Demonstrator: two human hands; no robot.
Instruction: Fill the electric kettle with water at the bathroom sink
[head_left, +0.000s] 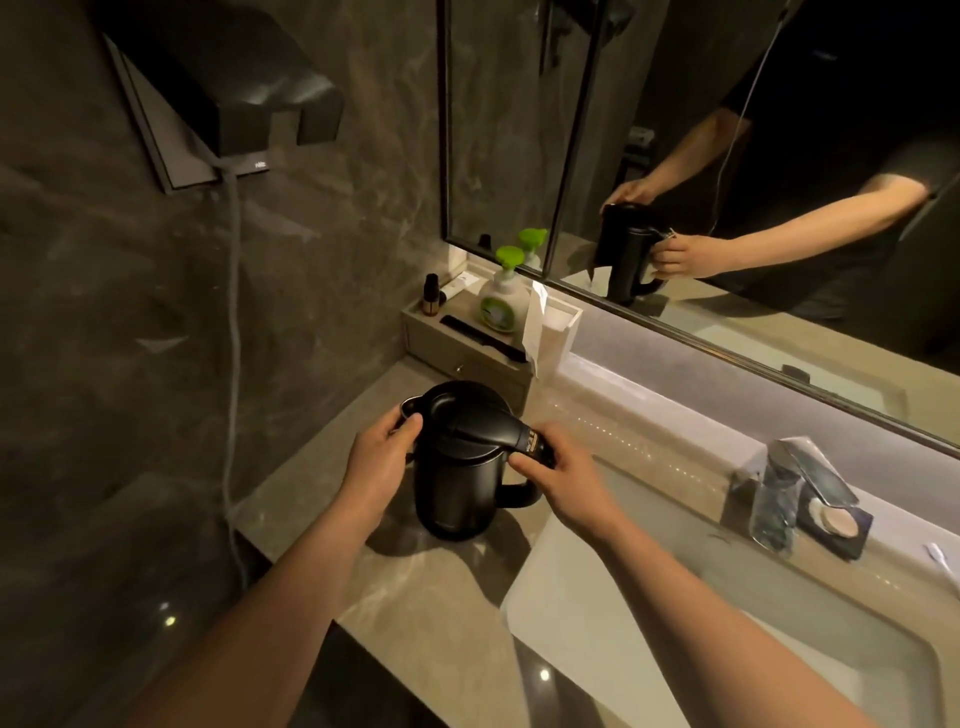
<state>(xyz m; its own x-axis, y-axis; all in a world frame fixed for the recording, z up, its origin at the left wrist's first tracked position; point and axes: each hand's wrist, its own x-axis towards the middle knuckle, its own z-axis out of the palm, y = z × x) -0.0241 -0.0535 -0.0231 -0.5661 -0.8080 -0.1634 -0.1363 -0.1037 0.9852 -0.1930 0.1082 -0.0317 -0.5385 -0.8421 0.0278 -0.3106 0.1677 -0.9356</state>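
Kettle (467, 462): black, upright on the tabletop (415, 597), just left of the sink (727, 597); lid down.
Left hand (382, 457): on the kettle's left side near the spout, thumb on the rim, fingers wrapped around the body and hidden behind it; holding the kettle.
Right hand (563, 475): on the handle at the kettle's right, thumb and fingers closed around its top end, gripping the kettle there.
Kettle to hands: between the two hands, touching both.
Faucet (779, 488): at the sink's far edge, well right of the kettle.
Tray (467, 358): behind the kettle against the wall, carrying a soap bottle (501, 301) with a green pump.
Mirror (727, 156): shows both hands on the kettle.
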